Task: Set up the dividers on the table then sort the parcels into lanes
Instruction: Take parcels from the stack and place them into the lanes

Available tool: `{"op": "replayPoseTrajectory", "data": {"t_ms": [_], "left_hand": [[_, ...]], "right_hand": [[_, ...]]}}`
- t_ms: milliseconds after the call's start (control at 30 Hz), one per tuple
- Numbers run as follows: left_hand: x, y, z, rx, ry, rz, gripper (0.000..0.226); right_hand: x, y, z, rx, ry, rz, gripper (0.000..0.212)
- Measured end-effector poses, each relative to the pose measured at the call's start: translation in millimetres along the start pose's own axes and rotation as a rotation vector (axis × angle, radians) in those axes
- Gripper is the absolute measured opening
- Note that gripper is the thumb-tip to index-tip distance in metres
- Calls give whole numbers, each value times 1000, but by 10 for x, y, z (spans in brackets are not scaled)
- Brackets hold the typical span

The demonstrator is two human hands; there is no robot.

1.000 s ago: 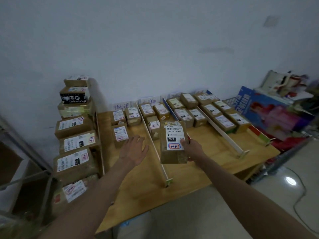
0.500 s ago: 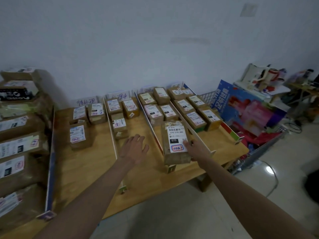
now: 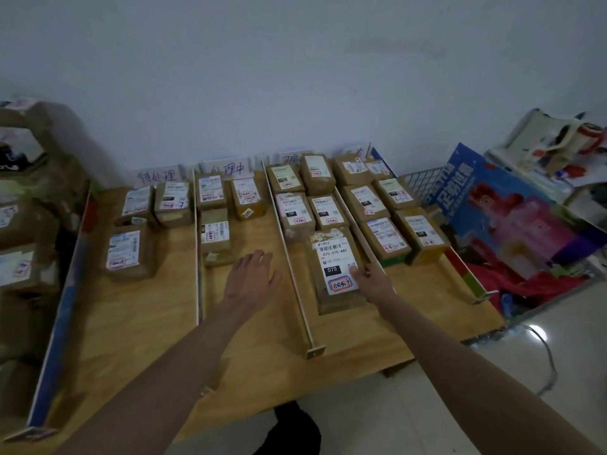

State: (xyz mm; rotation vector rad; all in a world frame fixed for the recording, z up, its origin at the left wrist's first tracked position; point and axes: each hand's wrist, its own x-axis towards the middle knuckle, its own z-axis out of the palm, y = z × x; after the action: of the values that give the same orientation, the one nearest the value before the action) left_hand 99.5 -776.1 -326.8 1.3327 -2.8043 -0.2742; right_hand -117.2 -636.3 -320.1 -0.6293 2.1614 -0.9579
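Left-edge parcel stack cropped, labels blurred.

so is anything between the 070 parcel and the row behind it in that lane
Nothing visible. The 070 parcel, held by the right hand, sits just in front of the lane's nearest row, with no visible gap.

Right hand holds a parcel over the table.

Both bare forearms reach forward over the worktop. The left hand hovers palm down near its middle, fingers straight and slightly spread. The right hand, further right, has its fingers curled, gripping a parcel by its right edge.
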Motion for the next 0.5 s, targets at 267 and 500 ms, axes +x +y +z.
{"op": "replayPoseTrajectory", "data": {"t_ms": [267,500], "left_hand": [[622,-118,286,-14,23,-79,52],[883,-316,532,7,-12,-153,53]], "right_hand": [[841,63,280,-9,-136,37,31],[1308,222,599,-11,-245,80,35]]}}
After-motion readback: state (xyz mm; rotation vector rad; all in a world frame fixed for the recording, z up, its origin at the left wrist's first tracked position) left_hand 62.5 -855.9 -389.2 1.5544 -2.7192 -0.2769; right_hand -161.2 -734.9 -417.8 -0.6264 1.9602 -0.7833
